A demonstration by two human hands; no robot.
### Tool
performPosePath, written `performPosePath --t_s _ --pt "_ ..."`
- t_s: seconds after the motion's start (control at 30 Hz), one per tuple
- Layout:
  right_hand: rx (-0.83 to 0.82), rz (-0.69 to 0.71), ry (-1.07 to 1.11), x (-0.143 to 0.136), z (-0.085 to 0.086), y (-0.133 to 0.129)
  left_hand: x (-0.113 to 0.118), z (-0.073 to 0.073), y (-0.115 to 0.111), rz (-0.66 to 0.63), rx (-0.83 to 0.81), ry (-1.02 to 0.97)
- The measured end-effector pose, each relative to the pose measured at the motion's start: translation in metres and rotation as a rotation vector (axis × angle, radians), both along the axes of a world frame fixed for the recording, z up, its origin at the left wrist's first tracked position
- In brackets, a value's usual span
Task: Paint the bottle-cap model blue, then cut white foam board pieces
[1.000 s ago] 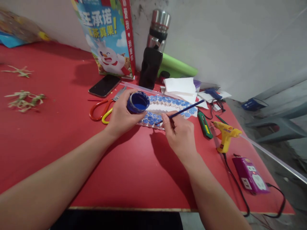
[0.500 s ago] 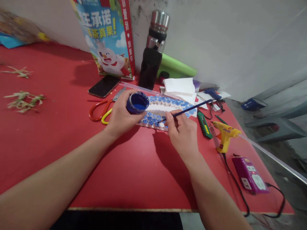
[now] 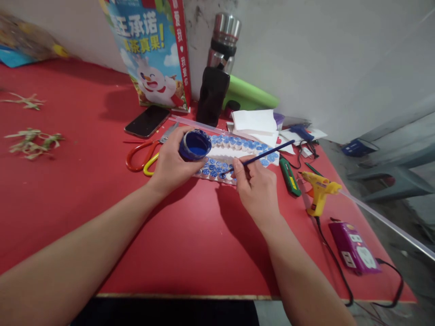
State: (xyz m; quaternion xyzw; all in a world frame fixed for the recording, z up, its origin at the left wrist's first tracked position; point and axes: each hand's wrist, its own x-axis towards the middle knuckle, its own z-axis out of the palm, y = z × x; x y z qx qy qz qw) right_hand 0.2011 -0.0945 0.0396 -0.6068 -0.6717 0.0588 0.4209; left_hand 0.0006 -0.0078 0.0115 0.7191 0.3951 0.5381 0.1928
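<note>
My left hand is wrapped round a small jar of blue paint, tilted so that the paint inside shows. In my right hand a thin dark-blue paintbrush is pinched between thumb and fingers. Its tip rests at the near row of a white piece set with several small round shapes, many of them painted blue. A few rounds close to the brush tip are still white. My left hand and the jar hide the piece's left end, and my right fingers cover part of its near side.
Scissors and a phone lie left of the jar. A bag, a steel flask and white papers are behind. On the right are a green cutter, a yellow glue gun and a corded purple power strip.
The brush handle has swung slightly, its back end now lower and nearer. My right hand has shifted a little to the left; my left hand and the jar stay put.
</note>
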Motion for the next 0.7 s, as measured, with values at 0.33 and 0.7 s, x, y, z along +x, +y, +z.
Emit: performPosePath --t_s 0.33,0.7 --pt "0.043 -0.007 -0.022 0.0031 0.0000 0.0007 -0.0002 -0.0019 0.0019 0.001 0.025 0.005" --pt "0.061 0.000 -0.010 0.0018 0.0015 -0.0007 -0.0009 -0.0035 0.0029 0.005 0.034 0.009"
